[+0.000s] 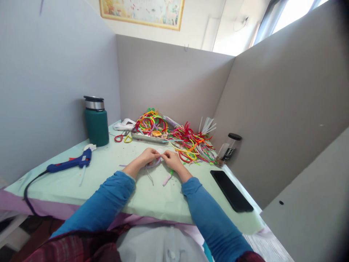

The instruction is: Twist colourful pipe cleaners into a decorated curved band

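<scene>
While a fuzzy lilac strip [156, 164] is pinched by the closed fingertips of the left hand [149, 156] and, apparently, the right hand [171, 159], in front of the metal tray [148, 138], a light, soft, bendable feel is suggested, best controlled close to the pinched end.

Craft workstation in a partitioned cubicle

Grey panels [174, 76] enclose a covered desk [160, 203] bearing a blue glue gun [68, 164], scissors [123, 138] and heaped colourful pipe cleaners [191, 142], suggesting a small handicraft workshop.
</scene>
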The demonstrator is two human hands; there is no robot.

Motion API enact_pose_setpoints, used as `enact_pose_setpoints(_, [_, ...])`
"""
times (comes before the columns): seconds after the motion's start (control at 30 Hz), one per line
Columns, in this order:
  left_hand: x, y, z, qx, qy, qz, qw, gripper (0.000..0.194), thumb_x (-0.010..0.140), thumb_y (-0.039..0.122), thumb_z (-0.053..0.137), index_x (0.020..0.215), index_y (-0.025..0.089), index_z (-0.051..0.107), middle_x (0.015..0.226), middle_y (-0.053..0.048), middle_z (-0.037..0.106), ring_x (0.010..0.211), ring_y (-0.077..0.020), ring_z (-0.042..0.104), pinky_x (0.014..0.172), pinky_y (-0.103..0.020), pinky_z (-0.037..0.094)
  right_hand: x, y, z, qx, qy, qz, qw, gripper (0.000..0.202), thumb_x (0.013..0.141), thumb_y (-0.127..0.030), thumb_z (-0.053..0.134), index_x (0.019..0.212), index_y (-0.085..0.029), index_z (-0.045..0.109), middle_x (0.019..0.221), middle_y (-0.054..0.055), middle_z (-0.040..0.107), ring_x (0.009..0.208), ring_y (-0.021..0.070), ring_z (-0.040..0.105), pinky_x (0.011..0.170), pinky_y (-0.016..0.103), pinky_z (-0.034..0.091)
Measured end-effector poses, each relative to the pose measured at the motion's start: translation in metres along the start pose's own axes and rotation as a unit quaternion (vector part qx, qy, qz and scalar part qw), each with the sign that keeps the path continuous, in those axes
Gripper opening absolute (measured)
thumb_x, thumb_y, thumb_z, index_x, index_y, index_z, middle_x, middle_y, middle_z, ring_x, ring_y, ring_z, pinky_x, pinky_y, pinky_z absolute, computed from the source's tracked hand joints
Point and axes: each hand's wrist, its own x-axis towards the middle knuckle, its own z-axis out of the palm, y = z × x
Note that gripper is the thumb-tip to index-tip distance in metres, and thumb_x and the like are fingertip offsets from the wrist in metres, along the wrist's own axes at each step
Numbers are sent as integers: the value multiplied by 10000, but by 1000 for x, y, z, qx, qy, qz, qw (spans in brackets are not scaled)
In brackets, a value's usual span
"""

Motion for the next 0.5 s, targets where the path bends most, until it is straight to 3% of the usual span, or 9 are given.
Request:
enact_pose_setpoints(0.27, [1,1,2,35,-10,20,999,176,654,213,589,805,124,595,462,55,465,317,-54,357,346,-185,243,0,-1,0,-2,0,2,1000,262,787,-384,488,692,-167,599,627,-9,576,591,99,473,555,205,313])
enact_pose_setpoints(0.5, [0,3,0,128,27,37,991,192,632,190,567,801,128,636,497,35,508,376,-73,404,399,-195,303,0,-2,0,-3,-8,4,1000,247,785,-374,497,696,-169,602,632,-10,583,587,98,475,557,205,314])
